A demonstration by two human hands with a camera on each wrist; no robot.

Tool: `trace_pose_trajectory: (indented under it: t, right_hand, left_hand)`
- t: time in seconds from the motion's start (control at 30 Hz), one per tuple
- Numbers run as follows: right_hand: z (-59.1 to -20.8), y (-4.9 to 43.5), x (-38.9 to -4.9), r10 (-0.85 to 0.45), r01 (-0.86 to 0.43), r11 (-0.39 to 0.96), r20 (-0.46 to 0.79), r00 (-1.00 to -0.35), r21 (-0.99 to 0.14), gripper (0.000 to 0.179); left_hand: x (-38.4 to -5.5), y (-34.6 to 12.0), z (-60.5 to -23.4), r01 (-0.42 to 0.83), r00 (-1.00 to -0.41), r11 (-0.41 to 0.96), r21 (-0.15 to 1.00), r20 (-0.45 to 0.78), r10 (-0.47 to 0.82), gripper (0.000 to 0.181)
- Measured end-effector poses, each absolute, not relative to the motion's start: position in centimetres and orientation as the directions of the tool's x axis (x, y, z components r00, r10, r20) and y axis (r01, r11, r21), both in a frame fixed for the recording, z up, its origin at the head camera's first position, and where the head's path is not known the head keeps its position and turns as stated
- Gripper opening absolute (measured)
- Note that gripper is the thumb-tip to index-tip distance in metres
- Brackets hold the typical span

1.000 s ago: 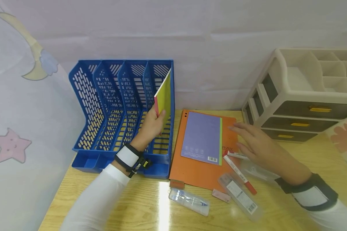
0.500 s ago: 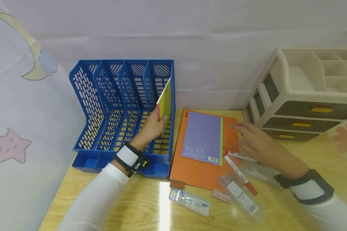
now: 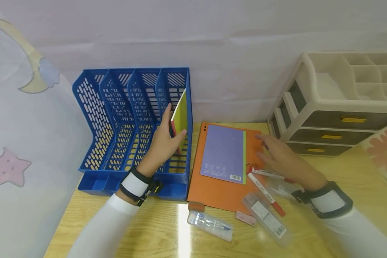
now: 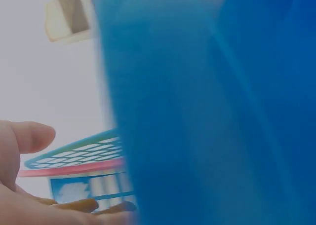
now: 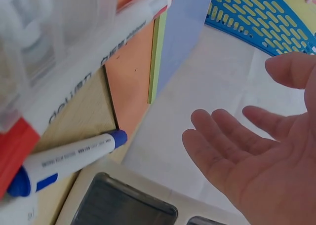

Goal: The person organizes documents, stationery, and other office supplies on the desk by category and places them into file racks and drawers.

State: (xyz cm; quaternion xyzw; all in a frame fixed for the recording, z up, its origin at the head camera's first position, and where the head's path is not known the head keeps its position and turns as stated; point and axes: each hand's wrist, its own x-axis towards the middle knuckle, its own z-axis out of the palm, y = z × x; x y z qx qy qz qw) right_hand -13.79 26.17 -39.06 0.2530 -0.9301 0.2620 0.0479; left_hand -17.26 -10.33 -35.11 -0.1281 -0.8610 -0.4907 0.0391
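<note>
A yellow notebook [image 3: 181, 116] with a pink edge stands slightly tilted in the rightmost compartment of the blue file rack [image 3: 189, 143]. My left hand [image 3: 162, 145] is right at its near edge, thumb on the yellow side and fingers on the other, spread apart. In the left wrist view, the thumb [image 4: 34, 137] stands off from the notebook's pink edge [image 4: 74, 169]; a blue rack wall hides much there. My right hand [image 3: 285, 159] hovers with loose fingers over the right side of the orange folder [image 3: 209, 191]. A purple notebook [image 3: 224, 154] lies flat on that folder.
Red-capped markers [image 3: 261, 188], a clear plastic case [image 3: 266, 218], a pink eraser-like block [image 3: 245, 218] and a clear pen pack [image 3: 209, 225] lie on the wooden table. The right wrist view shows a blue-capped marker [image 5: 69, 161]. A white drawer organizer [image 3: 329, 104] stands at the right.
The yellow notebook has gone lower and deeper into the compartment. My left hand has loosened, its fingers spreading from the notebook's edge. My right hand has shifted slightly left.
</note>
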Motion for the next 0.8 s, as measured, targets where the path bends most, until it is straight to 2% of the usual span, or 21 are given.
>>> trace_pose_trajectory:
  t: [0.13, 0.23, 0.37, 0.47, 0.67, 0.73, 0.8]
  right_hand:
    - [-39.4, 25.9, -14.2, -0.421, -0.493, 0.729, 0.257, -0.870, -0.476, 0.053]
    - [-39.6, 25.7, -14.4, -0.400, -0.471, 0.724, 0.250, -0.882, -0.503, 0.051]
    - [-39.9, 25.4, -14.6, -0.370, -0.401, 0.715, 0.177, -0.912, -0.573, 0.049]
    - [-40.0, 25.2, -14.6, -0.341, -0.322, 0.710, 0.094, -0.935, -0.627, 0.049]
    - [-40.0, 24.9, -14.5, -0.286, -0.214, 0.708, 0.004, -0.958, -0.673, 0.050]
    - [-40.0, 24.8, -14.4, -0.278, -0.191, 0.699, -0.016, -0.960, -0.689, 0.051]
    - [-40.0, 24.7, -14.4, -0.277, -0.184, 0.698, -0.025, -0.960, -0.693, 0.053]
  left_hand:
    - [-15.4, -10.6, -33.6, 0.342, -0.939, 0.501, 0.795, 0.309, 0.151, 0.088]
    - [-14.0, -10.7, -32.5, 0.425, -0.893, 0.555, 0.715, 0.432, 0.127, 0.086]
    - [-12.1, -10.4, -31.3, 0.553, -0.775, 0.612, 0.565, 0.619, 0.129, 0.082]
    - [-10.9, -9.8, -30.9, 0.629, -0.684, 0.619, 0.470, 0.714, 0.152, 0.078]
    - [-9.6, -7.7, -31.0, 0.715, -0.575, 0.598, 0.361, 0.791, 0.210, 0.060]
    - [-9.6, -7.0, -31.3, 0.723, -0.570, 0.596, 0.350, 0.790, 0.228, 0.056]
    - [-9.6, -6.3, -31.7, 0.719, -0.592, 0.594, 0.360, 0.765, 0.253, 0.054]
